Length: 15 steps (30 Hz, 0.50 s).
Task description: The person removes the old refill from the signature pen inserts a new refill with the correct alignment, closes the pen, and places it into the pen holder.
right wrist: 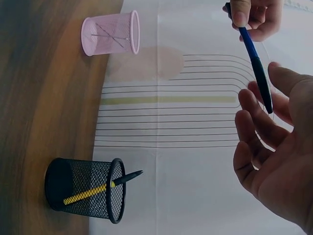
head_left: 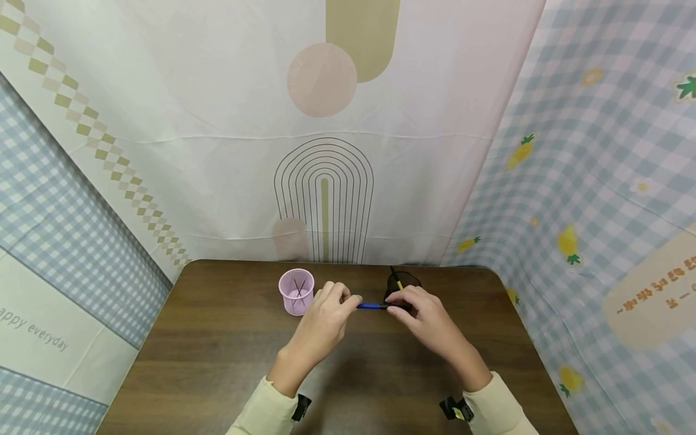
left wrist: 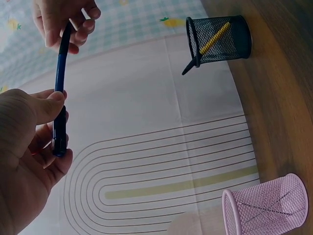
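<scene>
A blue pen (head_left: 371, 306) with a black grip is held up over the table, lying nearly level in the head view. My left hand (head_left: 324, 317) pinches its blue end between thumb and fingers. At the other end, the pen's black tip (right wrist: 264, 90) lies between the parted thumb and fingers of my right hand (right wrist: 281, 132). The right fingers are loosely bent, with gaps around the tip. Beyond the right hand stands a black mesh pen cup (right wrist: 85, 183) with a yellow and black pen (right wrist: 93, 193) leaning in it.
A pink mesh pen cup (head_left: 296, 294) stands left of the hands, near the back of the brown wooden table (head_left: 217, 344). Patterned cloth (head_left: 228, 181) hangs along the table's back edge. Checked cloth (head_left: 544, 199) hangs on the right.
</scene>
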Motion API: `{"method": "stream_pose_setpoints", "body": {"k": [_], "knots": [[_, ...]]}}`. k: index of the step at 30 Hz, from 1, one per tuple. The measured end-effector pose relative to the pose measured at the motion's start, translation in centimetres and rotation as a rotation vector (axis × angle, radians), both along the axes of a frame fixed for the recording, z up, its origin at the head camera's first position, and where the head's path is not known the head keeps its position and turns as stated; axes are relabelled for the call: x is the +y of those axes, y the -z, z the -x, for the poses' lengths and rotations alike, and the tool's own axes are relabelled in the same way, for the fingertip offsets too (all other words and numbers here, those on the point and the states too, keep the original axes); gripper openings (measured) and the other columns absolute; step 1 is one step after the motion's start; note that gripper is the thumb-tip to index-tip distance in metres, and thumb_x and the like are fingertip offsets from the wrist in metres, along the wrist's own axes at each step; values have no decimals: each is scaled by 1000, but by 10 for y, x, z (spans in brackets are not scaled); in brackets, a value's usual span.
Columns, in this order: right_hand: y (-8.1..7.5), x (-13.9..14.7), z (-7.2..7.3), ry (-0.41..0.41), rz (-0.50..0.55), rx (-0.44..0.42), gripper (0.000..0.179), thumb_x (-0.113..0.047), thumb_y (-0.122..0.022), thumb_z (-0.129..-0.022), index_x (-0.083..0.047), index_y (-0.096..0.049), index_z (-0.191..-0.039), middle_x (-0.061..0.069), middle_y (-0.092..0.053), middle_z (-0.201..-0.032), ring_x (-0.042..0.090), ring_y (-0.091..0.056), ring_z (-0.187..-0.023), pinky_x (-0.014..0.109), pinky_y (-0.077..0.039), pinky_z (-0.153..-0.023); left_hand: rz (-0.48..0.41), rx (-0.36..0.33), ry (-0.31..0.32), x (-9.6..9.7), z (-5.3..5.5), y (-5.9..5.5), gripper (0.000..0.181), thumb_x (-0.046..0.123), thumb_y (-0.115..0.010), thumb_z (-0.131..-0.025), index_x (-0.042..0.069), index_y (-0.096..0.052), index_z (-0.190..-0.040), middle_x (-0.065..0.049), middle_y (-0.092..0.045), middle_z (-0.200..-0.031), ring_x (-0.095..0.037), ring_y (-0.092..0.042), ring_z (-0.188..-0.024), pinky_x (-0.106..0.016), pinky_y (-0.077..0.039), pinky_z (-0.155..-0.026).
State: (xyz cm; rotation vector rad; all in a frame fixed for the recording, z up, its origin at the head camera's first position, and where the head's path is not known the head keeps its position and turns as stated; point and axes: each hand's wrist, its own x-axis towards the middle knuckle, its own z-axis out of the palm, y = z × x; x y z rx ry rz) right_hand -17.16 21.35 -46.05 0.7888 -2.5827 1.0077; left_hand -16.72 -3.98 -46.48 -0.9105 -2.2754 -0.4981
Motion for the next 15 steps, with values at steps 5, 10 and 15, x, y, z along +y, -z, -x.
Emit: {"method": "stream_pose_setpoints", "body": {"k": [5, 10, 15], "knots": [[-1, 2, 2, -3, -15, -17, 10, -19, -70, -98, -18, -77, -105, -13, -69, -95, 2, -55, -80, 24, -50, -68, -1, 7, 4, 0, 1, 0, 16, 1, -67, -94, 13, -70, -104, -3, -56, -91, -20, -51, -85, -32, -44, -70], [-1, 3, 2, -4, -33, -31, 8, -18, -70, -98, -19, -77, -102, -11, -72, -95, 3, -59, -83, 26, -51, -70, 6, 13, 2, 1, 1, 1, 19, -1, -66, -92, 13, -70, -103, -3, -56, -91, -20, -50, -84, -32, -44, -69], [-2, 2, 1, -17, -22, -13, 7, -16, -72, -96, -20, -76, -101, -10, -72, -95, 3, -58, -82, 25, -51, -68, 14, 12, -4, 1, 0, 1, 20, -2, -66, -92, 13, -70, -104, -3, -56, -91, -20, -50, -84, -31, -44, -69]]}}
